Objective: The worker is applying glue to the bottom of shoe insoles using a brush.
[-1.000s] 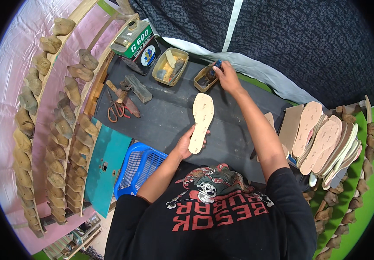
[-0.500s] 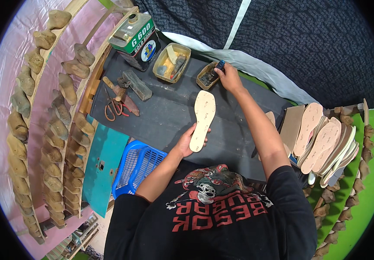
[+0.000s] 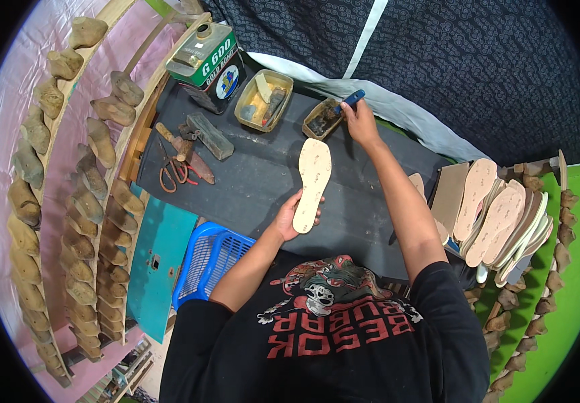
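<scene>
"What is your left hand doing?"

"It's gripping a pale insole by its narrow end. I have it over the bench, toward the near edge, with the wide end pointing to the far edge."

"And your right hand?"

"Closed around a blue-handled tool at the small tub, close to the far edge. The tool's lower end is hard to see from here; it may be a brush."

"What else is around you?"

"A bigger tub stands left of that one, a metal can at the far left corner. Scissors lie near the left edge. By the right edge I have a pile of insoles, and a blue basket sits off the near edge, to the left."
</scene>
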The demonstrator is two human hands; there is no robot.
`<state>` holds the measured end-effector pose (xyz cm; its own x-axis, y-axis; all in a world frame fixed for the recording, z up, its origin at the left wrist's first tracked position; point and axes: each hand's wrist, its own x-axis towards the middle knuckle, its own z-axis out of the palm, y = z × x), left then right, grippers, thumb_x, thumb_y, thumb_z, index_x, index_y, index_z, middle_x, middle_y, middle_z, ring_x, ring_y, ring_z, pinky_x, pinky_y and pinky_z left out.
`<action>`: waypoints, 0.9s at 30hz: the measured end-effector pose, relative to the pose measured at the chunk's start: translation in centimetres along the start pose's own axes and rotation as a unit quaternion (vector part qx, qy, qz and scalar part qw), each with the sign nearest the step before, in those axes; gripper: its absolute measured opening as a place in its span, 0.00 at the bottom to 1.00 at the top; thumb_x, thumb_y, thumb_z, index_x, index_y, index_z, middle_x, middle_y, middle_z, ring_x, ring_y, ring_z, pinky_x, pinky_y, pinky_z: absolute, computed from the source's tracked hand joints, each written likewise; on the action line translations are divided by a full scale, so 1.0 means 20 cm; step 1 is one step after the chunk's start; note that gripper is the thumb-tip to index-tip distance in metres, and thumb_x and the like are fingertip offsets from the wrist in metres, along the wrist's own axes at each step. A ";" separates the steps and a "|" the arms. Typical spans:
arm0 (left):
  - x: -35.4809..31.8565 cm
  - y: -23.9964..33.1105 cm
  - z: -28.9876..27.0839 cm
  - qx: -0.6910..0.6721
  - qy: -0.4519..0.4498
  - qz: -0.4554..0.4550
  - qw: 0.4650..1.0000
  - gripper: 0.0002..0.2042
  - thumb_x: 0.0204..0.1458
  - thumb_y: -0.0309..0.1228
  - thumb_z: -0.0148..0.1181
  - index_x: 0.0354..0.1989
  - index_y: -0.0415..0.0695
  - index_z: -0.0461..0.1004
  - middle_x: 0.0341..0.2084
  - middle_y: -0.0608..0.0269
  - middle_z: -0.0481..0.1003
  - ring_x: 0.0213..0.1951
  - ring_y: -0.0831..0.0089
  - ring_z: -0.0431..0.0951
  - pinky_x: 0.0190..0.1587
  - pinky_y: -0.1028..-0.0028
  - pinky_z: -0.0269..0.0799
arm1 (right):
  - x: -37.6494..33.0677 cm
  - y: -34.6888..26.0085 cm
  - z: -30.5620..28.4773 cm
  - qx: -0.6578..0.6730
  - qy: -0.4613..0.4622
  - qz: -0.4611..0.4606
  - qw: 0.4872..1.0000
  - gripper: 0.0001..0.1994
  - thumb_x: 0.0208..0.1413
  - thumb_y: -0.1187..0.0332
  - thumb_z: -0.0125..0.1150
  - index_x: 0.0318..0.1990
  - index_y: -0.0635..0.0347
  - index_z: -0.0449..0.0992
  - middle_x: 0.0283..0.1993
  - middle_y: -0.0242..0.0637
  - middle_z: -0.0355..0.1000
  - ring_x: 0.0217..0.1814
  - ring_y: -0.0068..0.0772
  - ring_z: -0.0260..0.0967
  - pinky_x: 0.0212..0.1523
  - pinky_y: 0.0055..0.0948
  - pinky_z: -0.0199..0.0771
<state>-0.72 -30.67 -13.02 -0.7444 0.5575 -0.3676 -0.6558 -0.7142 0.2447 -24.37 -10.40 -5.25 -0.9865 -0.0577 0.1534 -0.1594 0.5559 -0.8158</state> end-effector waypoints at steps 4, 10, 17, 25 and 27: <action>0.02 0.01 0.00 0.007 0.001 -0.006 1.000 0.23 0.67 0.49 0.47 0.62 0.47 0.70 0.49 0.60 0.78 0.38 0.67 0.80 0.39 0.62 0.80 | 0.00 0.00 0.00 -0.008 -0.001 -0.009 1.000 0.15 0.65 0.62 0.61 0.42 0.68 0.71 0.33 0.52 0.77 0.33 0.51 0.75 0.37 0.44 0.72; 0.01 0.00 -0.03 -0.002 0.000 0.002 1.000 0.24 0.67 0.50 0.47 0.61 0.45 0.70 0.49 0.60 0.78 0.38 0.67 0.80 0.39 0.62 0.80 | -0.02 -0.04 0.01 -0.019 -0.008 -0.008 1.000 0.14 0.64 0.62 0.63 0.41 0.68 0.74 0.31 0.48 0.78 0.31 0.42 0.75 0.36 0.40 0.72; 0.01 -0.01 -0.02 -0.009 -0.006 0.002 1.000 0.24 0.67 0.49 0.47 0.61 0.45 0.71 0.50 0.60 0.78 0.38 0.67 0.80 0.38 0.62 0.80 | 0.03 0.08 0.04 0.102 -0.013 0.044 0.994 0.13 0.63 0.64 0.65 0.40 0.67 0.76 0.29 0.38 0.77 0.28 0.26 0.73 0.33 0.29 0.74; 0.00 -0.01 0.01 -0.018 -0.024 0.012 0.999 0.23 0.67 0.49 0.47 0.62 0.46 0.70 0.49 0.59 0.77 0.39 0.67 0.80 0.40 0.62 0.79 | 0.02 -0.02 -0.04 0.252 0.035 0.079 0.964 0.08 0.69 0.68 0.56 0.42 0.66 0.72 0.33 0.35 0.76 0.30 0.21 0.73 0.32 0.23 0.76; -0.01 -0.02 0.03 -0.013 -0.025 0.017 0.999 0.23 0.67 0.49 0.47 0.64 0.49 0.68 0.49 0.59 0.77 0.39 0.67 0.80 0.40 0.62 0.79 | -0.02 -0.07 -0.08 0.264 0.026 0.063 0.962 0.08 0.70 0.68 0.55 0.42 0.65 0.71 0.33 0.35 0.76 0.30 0.20 0.72 0.32 0.23 0.75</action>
<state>-0.36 -30.23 -12.43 -0.7717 0.5526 -0.3149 -0.6271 -0.7437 0.2317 -23.64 -9.86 -3.39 -0.9982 0.0310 0.0515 -0.0497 0.0566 -0.9972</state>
